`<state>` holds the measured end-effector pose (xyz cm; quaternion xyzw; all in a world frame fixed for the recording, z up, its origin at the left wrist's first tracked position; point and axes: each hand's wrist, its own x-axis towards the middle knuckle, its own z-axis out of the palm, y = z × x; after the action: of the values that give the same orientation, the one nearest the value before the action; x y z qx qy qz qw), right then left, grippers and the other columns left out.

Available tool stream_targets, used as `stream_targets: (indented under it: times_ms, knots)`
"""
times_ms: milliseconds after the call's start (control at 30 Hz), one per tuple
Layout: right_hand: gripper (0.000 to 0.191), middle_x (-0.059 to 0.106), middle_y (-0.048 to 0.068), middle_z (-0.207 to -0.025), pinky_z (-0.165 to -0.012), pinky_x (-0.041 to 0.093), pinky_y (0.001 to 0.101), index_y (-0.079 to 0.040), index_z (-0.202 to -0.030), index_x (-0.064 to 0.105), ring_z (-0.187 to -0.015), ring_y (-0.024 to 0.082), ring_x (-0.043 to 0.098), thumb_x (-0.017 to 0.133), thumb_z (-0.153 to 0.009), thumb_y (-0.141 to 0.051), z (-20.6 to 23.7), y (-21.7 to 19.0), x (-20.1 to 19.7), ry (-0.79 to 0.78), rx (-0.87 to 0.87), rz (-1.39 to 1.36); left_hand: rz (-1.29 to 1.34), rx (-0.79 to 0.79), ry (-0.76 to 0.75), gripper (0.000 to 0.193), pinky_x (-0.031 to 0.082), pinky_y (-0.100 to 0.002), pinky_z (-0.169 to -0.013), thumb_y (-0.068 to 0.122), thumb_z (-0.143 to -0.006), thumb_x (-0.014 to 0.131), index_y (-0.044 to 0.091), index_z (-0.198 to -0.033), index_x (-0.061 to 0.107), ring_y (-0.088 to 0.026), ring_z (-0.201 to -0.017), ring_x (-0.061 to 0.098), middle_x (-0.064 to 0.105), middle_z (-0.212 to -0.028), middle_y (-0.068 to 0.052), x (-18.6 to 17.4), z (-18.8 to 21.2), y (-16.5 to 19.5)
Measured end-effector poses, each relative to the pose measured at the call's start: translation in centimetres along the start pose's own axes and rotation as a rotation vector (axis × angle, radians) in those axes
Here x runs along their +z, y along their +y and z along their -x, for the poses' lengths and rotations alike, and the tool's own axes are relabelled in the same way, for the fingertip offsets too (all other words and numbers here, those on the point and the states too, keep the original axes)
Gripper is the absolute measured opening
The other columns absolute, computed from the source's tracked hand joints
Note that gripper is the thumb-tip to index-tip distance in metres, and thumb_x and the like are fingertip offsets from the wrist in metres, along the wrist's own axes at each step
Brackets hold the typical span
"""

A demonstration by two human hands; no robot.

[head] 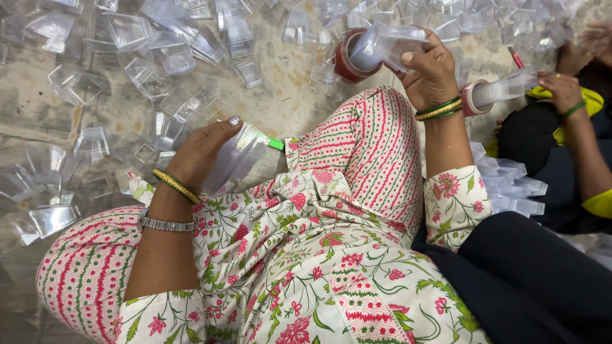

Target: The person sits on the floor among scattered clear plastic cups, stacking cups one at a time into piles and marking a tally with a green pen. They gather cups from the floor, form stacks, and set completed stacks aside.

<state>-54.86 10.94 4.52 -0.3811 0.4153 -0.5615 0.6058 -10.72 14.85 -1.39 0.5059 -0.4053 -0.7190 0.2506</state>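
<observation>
Stacking clear plastic cups, tape roll in the far hand

Far left: loose clear plastic cups (146,70) scattered all over the stone floor (280,105), too many and too see-through to count, dozens at least. A few more lie near left by the knee (54,216).

Left hand (201,153) centre-left, wrist with one gold bangle (175,186) and one silver bracelet (166,224). Fingers closed around a nested stack of clear cups (239,156), stack lying tilted over the lap, a green tip showing at its right end. Number of cups in the stack can't be told, layers blur together.

Centre: person sits on the floor, floral and striped clothing, raised knee between the two hands.

Right hand (430,70) far centre-right, green and gold bangles on the wrist. It grips a second stack of cups (386,44) whose end sits against or inside a red tape roll (347,57); which one, can't tell. One roll here.

Step, as I judge it: bundling nested stacks with tape. Next move likely calls for bringing tape end to the stack and keeping the cups squeezed so they don't slide apart.

Right: a co-worker's hand (561,89), green bangle, holds another stack in a second tape roll (475,97). Finished stacks (510,188) piled near right, roughly five or six. Tape rolls counted: two. Hands visible: three
</observation>
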Motion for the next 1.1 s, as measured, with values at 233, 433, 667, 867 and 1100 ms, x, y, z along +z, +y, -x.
stream_targets:
  times_ms: [233, 433, 667, 867, 1100]
  knots:
    - [0.047, 0.066, 0.017, -0.124, -0.102, 0.061, 0.0487, 0.000, -0.131, 0.049, -0.115, 0.031, 0.070, 0.070, -0.090, 0.003, -0.5, 0.3, -1.8, 0.118, -0.029, 0.069, 0.002, 0.010, 0.000, 0.051, 0.042, -0.027, -0.098, 0.046, -0.094, 0.062, 0.000, -0.115, 0.072, -0.011, -0.105, 0.058, 0.070, -0.111, -0.002, -0.1, 0.1, -0.4]
    - [0.045, 0.070, 0.020, -0.116, -0.097, 0.064, 0.0483, 0.002, -0.127, 0.051, -0.105, 0.031, 0.073, 0.070, -0.088, 0.013, -2.5, 1.2, -4.9, 0.183, -0.120, 0.128, 0.042, -0.014, -0.001, 0.047, 0.044, -0.027, -0.090, 0.045, -0.096, 0.063, 0.001, -0.111, 0.073, -0.011, -0.096, 0.056, 0.068, -0.102, 0.000, -0.1, 0.3, -0.5]
    - [0.056, 0.070, 0.011, -0.112, -0.088, 0.060, 0.0349, -0.001, -0.124, 0.056, -0.100, 0.021, 0.069, 0.086, -0.077, 0.003, -5.7, 1.1, -7.8, 0.117, -0.190, 0.979, -0.065, -0.037, 0.067, 0.045, 0.043, -0.025, -0.092, 0.046, -0.095, 0.062, 0.005, -0.110, 0.074, -0.009, -0.098, 0.057, 0.070, -0.104, 0.002, 0.2, 0.6, -0.2]
    - [0.057, 0.066, 0.006, -0.117, -0.092, 0.059, 0.0336, -0.002, -0.121, 0.063, -0.105, 0.017, 0.066, 0.089, -0.071, 0.004, -5.8, 0.8, -4.5, 0.121, -0.403, 1.210, -0.026, 0.062, 0.028, 0.041, 0.045, -0.026, -0.082, 0.043, -0.098, 0.063, 0.005, -0.107, 0.074, -0.008, -0.090, 0.056, 0.066, -0.096, 0.002, 0.4, 0.7, -0.4]
    - [0.055, 0.071, 0.007, -0.104, -0.085, 0.067, 0.0322, 0.000, -0.135, 0.061, -0.092, 0.015, 0.075, 0.081, -0.084, 0.002, -0.9, 7.2, 11.3, -0.201, 0.187, 0.453, 0.179, 0.199, -0.096, 0.036, 0.049, -0.022, -0.077, 0.032, -0.097, 0.068, 0.007, -0.123, 0.068, -0.004, -0.089, 0.059, 0.070, -0.102, 0.004, 1.0, -0.1, -1.3]
